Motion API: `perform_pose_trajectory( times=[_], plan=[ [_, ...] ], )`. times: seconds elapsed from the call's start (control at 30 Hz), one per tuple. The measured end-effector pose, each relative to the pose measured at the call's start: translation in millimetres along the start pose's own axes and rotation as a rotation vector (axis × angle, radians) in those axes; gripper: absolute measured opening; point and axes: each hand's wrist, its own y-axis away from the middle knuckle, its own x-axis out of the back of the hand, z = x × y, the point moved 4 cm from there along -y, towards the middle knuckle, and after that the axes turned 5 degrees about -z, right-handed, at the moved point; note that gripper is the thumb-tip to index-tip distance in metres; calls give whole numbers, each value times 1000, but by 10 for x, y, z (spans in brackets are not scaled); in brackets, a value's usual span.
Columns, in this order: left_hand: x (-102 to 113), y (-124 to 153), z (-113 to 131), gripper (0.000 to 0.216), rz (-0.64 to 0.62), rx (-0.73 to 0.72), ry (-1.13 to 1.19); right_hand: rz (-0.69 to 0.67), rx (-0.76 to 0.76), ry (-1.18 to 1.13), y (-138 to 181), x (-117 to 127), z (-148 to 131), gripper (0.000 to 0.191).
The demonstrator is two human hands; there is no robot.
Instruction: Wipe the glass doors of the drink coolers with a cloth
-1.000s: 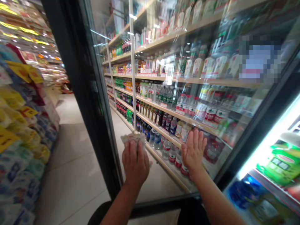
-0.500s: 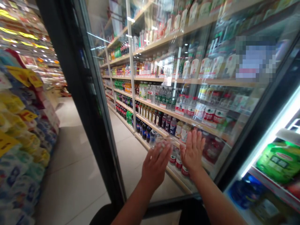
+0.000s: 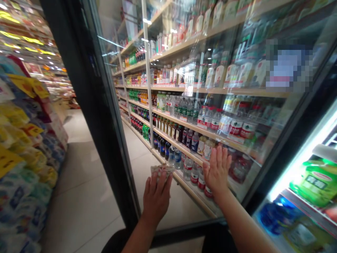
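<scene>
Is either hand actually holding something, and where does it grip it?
The left hand holds a crumpled cloth under its fingers, seemingly against the glass door; the cloth's far edge sticks out past the fingertips. The right hand holds nothing visible.

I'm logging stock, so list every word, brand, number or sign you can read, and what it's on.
None reads clearly.
Green pack: characters too blurred.
Red-and-white bottle labels: too small.
Yellow signs: blurred.
Patch on the glass door: pixelated.
Cloth: no writing visible.
</scene>
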Motion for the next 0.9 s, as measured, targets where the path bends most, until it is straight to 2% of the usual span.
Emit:
perform_pose_trajectory(
  times=[0.23,0.33,0.43,0.5,0.67,0.83,0.9],
  plan=[
    [126,-124,-165,76,71,44,-91,4,-5,5,10,-16,9,70],
    [46,81,-106,81,32,84,-70,4,-5,0,20,-21,2,70],
    [-35,266,-52,85,-21,57,-57,1,-10,-4,28,-25,2,70],
    [-14,213,-92,82,-6,41,-78,3,-10,-4,30,-26,6,70],
    [160,-158,-291,79,124,95,-182,13,-15,-8,39,-31,13,70],
    [123,-78,-231,87,53,142,-130,0,-31,-16,55,-44,3,70],
    [134,-131,-232,86,43,158,-109,5,-27,-15,52,-36,-3,70]
  ],
)
